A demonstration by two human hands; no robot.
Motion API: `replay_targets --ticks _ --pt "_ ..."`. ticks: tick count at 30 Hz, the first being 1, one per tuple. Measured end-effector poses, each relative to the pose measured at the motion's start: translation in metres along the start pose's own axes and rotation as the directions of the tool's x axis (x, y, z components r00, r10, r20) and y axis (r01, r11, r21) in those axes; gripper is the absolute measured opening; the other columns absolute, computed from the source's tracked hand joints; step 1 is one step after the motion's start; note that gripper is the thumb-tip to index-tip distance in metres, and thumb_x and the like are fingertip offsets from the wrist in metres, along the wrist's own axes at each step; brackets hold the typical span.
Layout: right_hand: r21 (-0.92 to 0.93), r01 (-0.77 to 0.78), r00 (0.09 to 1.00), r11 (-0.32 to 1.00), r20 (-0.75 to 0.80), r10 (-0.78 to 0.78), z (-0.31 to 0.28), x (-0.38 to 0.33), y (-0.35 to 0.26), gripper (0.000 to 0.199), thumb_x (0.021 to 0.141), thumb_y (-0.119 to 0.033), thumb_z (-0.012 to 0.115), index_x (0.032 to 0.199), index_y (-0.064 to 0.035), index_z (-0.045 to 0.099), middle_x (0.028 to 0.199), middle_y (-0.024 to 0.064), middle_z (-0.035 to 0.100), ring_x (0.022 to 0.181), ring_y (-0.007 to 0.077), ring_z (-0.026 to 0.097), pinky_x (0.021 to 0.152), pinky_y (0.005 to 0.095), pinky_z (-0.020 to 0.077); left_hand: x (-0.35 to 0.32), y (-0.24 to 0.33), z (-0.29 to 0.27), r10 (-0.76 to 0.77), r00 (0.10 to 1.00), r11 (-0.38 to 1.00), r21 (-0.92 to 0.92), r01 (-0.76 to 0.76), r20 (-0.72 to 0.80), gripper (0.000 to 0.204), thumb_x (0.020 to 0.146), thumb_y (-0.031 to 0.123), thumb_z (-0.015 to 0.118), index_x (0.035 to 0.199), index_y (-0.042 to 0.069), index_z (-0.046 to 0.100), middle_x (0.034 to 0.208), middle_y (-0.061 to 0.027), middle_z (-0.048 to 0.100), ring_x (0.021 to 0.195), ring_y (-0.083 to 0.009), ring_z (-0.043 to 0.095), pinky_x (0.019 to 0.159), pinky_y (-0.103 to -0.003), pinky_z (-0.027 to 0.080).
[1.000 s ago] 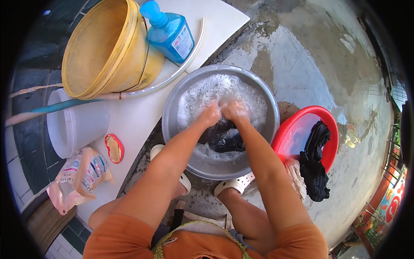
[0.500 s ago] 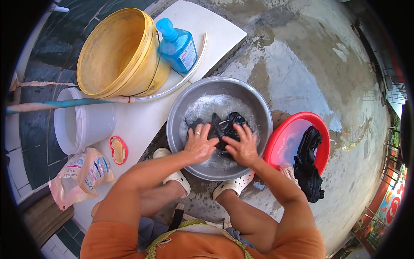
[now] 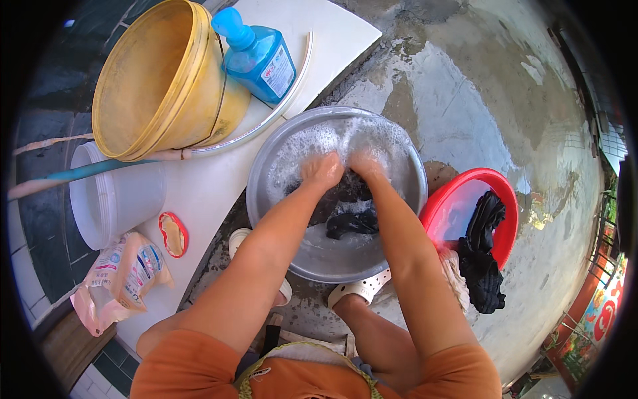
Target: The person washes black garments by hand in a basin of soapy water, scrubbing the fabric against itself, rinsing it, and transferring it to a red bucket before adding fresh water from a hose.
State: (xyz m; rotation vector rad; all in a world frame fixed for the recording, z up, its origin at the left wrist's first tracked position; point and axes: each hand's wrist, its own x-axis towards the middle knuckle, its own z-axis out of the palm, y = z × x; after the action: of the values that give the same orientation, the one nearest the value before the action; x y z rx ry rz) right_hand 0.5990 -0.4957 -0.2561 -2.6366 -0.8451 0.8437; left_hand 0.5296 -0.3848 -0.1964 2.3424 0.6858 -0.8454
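An outdoor washing spot at a home is shown. A wet concrete floor (image 3: 478, 100) is seen under a metal basin (image 3: 279, 166) of soapy water and a red tub (image 3: 465, 186) hung with dark clothes (image 3: 482, 259). A yellow bucket (image 3: 153, 80), a blue detergent bottle (image 3: 256, 56), a white pail (image 3: 113, 199) and a powder bag (image 3: 116, 276) are set on a white slab (image 3: 206, 186). Tiled paving (image 3: 33, 219) is seen alongside.

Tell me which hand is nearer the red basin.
Right. The right hand works in the suds on the side toward the red basin; the left hand is beside it, farther away.
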Motion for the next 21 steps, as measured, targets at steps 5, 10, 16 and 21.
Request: replay_targets --ticks 5,10,16,21 --pt "0.818 -0.575 0.779 0.004 0.546 0.307 -0.064 -0.038 -0.014 0.039 0.087 -0.037 0.049 0.104 -0.0022 0.059 0.101 0.0131 0.061 0.096 0.0249 0.057 0.081 0.0364 0.0460 0.018 -0.066 -0.007 -0.160 0.986 0.798 -0.594 0.102 -0.047 0.040 0.081 0.039 0.049 0.097 0.006 0.064 0.100 -0.0186 0.062 0.096 -0.0352 0.058 0.083 -0.040 0.044" --pt "0.512 0.226 0.974 0.829 -0.141 -0.178 -0.058 -0.130 0.016 0.037 0.092 -0.031 0.044 0.121 -0.0094 0.052 0.119 0.0198 0.050 0.112 0.0331 0.045 0.097 0.0416 0.0329 -0.090 -0.062 -0.034 0.383 0.924 0.915 0.139 -0.380 0.001 0.025 0.076 0.037 0.057 0.087 0.017 0.068 0.077 -0.0089 0.061 0.079 -0.0274 0.057 0.079 -0.045 0.037" --pt "-0.144 0.169 0.985 0.975 0.050 -0.163 -0.002 -0.142 -0.039 0.058 0.085 -0.045 0.046 0.137 -0.0274 0.030 0.145 0.0047 0.020 0.128 0.0383 0.021 0.089 0.0612 0.0312 -0.115 -0.051 0.060 0.517 0.829 0.835 0.336 -0.435 -0.212 0.045 0.077 0.021 0.056 0.120 0.017 0.047 0.125 -0.0161 0.040 0.120 -0.0402 0.031 0.084 -0.066 0.027" --pt "-0.218 0.197 0.974 0.956 -0.071 -0.217 0.001 -0.084 -0.025 0.046 0.083 -0.025 0.048 0.128 -0.0277 0.041 0.116 0.0074 0.053 0.094 0.0302 0.055 0.078 0.0469 0.0441 -0.061 -0.036 0.062 0.341 0.934 0.926 0.208 -0.314 -0.109 0.041 0.082 0.022 0.046 0.121 0.010 0.047 0.114 -0.0177 0.052 0.112 -0.0371 0.044 0.085 -0.060 0.032"
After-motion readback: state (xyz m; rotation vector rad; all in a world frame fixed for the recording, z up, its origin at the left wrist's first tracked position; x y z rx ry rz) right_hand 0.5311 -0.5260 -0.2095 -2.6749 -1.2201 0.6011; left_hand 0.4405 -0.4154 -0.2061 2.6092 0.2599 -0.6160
